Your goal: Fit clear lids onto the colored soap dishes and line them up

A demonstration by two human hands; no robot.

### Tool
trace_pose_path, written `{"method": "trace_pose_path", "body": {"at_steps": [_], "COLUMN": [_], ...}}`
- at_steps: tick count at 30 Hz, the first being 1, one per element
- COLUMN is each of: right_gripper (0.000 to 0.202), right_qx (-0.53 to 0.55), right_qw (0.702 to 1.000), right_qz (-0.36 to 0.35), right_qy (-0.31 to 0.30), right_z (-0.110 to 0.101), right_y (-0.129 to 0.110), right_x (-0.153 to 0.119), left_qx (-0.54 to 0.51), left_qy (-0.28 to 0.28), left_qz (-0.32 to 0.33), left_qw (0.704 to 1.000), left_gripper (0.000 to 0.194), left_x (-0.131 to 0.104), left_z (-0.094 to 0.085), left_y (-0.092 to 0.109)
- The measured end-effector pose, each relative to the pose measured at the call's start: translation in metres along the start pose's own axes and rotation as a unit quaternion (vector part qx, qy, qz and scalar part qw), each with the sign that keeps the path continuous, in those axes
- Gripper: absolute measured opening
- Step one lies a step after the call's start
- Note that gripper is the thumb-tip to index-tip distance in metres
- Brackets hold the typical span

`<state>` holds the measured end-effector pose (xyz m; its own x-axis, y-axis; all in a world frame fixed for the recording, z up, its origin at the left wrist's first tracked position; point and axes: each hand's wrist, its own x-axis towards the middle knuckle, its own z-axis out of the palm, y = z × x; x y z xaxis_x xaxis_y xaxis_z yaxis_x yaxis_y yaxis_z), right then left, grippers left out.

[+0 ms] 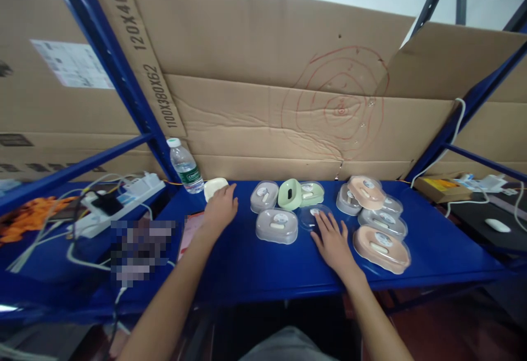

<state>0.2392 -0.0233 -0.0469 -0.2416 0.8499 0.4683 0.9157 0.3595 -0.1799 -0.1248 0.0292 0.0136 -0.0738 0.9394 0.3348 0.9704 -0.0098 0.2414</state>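
Note:
My left hand (222, 207) reaches to a cream plastic dish (214, 187) at the back left of the blue table and covers its lower right part. Its visible fingers are apart; whether they touch the dish I cannot tell. My right hand (332, 240) lies with fingers spread at the right edge of a clear plastic lid (309, 218). Behind that lid stand an uncovered green soap box (289, 194) and a green piece under clear plastic (313, 194). Two grey lidded soap boxes (276, 226) sit left of the right hand.
Right of my right hand, several peach (382, 250) and grey lidded boxes (385, 223) lie, some stacked. A water bottle (186, 168) stands at the back left, near a power strip (117, 204) with cables. Cardboard (247, 48) walls the back; blue posts (111, 59) flank the table.

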Motion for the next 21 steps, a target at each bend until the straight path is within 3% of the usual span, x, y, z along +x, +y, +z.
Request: {"method": "trace_pose_path", "body": {"at_steps": [5, 9, 12, 16, 18, 21], "right_gripper": [0.046, 0.048, 0.051, 0.054, 0.054, 0.058], "right_qx": [-0.009, 0.007, 0.017, 0.03, 0.053, 0.094], "right_qw": [1.0, 1.0, 0.998, 0.991, 0.986, 0.971], "right_qz": [-0.012, -0.029, -0.06, -0.124, -0.148, -0.199], "right_qy": [0.014, 0.008, -0.003, -0.036, -0.055, -0.092], "right_z": [-0.013, -0.023, -0.028, -0.029, -0.024, -0.01], "right_y": [-0.012, -0.027, -0.03, -0.041, -0.052, -0.067], "right_x": [-0.032, -0.047, -0.038, -0.003, 0.013, 0.029], "left_qx": [0.061, 0.067, 0.046, -0.005, -0.042, -0.173], "left_qy": [-0.07, -0.08, -0.065, -0.023, -0.009, 0.045], "left_qz": [-0.108, -0.108, -0.076, -0.004, 0.052, 0.2], "left_qw": [0.99, 0.989, 0.994, 1.0, 0.998, 0.963], "left_gripper": [0.044, 0.039, 0.037, 0.045, 0.042, 0.045], "left_x": [0.046, 0.049, 0.036, -0.015, -0.058, -0.128], "left_z": [0.013, 0.015, 0.0, -0.027, -0.034, -0.032], "left_y": [-0.01, -0.008, -0.006, 0.007, 0.02, 0.041]}}
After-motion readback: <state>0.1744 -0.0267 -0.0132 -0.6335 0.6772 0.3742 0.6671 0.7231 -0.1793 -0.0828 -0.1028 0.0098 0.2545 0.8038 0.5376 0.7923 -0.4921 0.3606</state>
